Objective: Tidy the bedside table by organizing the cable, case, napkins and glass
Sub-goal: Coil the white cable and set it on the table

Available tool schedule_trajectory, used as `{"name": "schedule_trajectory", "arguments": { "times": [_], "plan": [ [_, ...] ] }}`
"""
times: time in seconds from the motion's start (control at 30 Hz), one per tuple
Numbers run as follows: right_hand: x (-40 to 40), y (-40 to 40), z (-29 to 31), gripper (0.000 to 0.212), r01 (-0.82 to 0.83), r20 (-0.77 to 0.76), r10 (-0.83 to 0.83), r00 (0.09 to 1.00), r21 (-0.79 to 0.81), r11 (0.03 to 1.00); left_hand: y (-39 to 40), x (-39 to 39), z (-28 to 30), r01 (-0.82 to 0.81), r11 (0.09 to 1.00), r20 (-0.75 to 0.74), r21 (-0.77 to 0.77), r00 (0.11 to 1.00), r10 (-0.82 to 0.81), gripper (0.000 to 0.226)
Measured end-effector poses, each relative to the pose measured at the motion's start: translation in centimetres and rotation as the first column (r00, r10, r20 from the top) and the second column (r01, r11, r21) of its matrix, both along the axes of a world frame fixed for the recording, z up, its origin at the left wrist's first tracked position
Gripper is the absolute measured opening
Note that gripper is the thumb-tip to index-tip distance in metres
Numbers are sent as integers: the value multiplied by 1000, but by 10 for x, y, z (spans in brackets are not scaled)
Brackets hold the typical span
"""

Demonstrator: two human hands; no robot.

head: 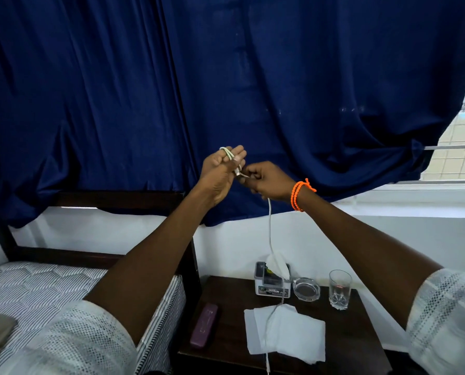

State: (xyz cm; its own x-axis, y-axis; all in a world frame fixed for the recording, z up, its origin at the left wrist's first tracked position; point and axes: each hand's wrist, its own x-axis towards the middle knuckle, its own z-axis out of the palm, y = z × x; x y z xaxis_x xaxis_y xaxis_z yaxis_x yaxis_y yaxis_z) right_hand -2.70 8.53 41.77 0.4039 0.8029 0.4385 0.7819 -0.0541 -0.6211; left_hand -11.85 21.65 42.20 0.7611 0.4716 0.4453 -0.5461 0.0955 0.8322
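Left grip: I see the left hand (220,173) raised in front of the curtain, palm toward the camera, fingers held fairly straight, with loops of the thin white charging cable (270,228) wound around them near the fingertips.
Right grip: I see the right hand (266,181) just beside the left, fingers curled and pinching the cable at the metal plug end between the two hands.
Wrist marker: an orange braided cord bracelet (301,194) sits on the right wrist.
Cable run: from below the right hand the cable hangs down, passes in front of the tissue box, crosses the napkins and drops over the front edge of the worktop.
Worktop: I read a dark brown wooden bedside table (345,345) below the hands, beside the bed.
Napkins: flat white paper napkins (293,334), overlapping in a loose stack, lie at the front centre of the worktop.
Case: a slim purple rectangular case (204,324) lies at the left edge of the worktop, well apart from the napkins.
Glass: a clear drinking glass (340,289) stands upright at the rear right.
Ashtray: a clear glass ashtray (306,289) sits just left of the glass.
Tissue box: a white and grey tissue box (261,280) with a tissue sticking out stands at the rear, left of the ashtray.
Backdrop: a dark blue fabric curtain (226,77) hangs behind; a striped mattress (31,288) lies to the left.
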Motion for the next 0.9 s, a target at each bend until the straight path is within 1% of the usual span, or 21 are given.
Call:
{"name": "schedule_trajectory", "arguments": {
  "times": [0.07,0.13,0.2,0.27,0.33,0.37,0.4,0.43,0.47,0.5,0.53,0.6,0.67,0.73,0.8,0.9],
  "plan": [
    [2,-1,5,15,30,18,-29,999,-41,999,9,1,-2,-84,991,-53,101,995,90,57],
    [4,-2,10,8,72,39,-69,997,-73,995,18,0,-9,-184,942,-113,281,968,222,60],
    [5,-3,14,5,92,75,-84,994,-111,990,25,-1,-20,-267,849,-131,456,923,361,53],
    [7,-4,20,4,97,124,-80,989,-139,986,34,-3,-32,-317,741,-133,592,869,477,38],
    [11,-7,28,7,112,164,-90,982,-130,985,43,-6,-43,-315,584,-136,748,788,600,19],
    [14,-8,32,8,113,177,-90,980,-121,986,47,-9,-48,-300,530,-145,793,752,643,9],
    [16,-10,35,9,109,196,-85,977,-113,988,49,-12,-51,-286,516,-172,807,723,669,14],
    [17,-12,38,9,102,225,-76,971,-105,989,51,-13,-55,-274,539,-210,797,711,671,25],
    [18,-13,40,7,94,255,-67,965,-95,991,50,-15,-58,-250,581,-255,774,717,649,32],
    [17,-13,41,5,86,275,-61,960,-80,993,48,-17,-59,-213,621,-289,754,742,605,37],
    [17,-14,42,5,78,285,-57,957,-62,995,45,-18,-59,-162,659,-323,734,771,549,37],
    [18,-13,44,8,67,305,-57,951,-23,997,38,-17,-60,-60,745,-395,665,818,418,31],
    [20,-12,45,10,64,335,-70,939,28,998,30,-16,-58,17,843,-462,538,842,278,27],
    [21,-11,44,11,60,359,-86,929,84,995,20,-15,-57,82,915,-499,396,855,139,36],
    [24,-10,42,12,65,353,-109,929,135,989,9,-14,-55,127,949,-509,287,860,39,44],
    [29,-10,40,12,91,304,-149,941,197,976,-4,-14,-50,158,971,-483,182,874,-51,56]
  ]
}}
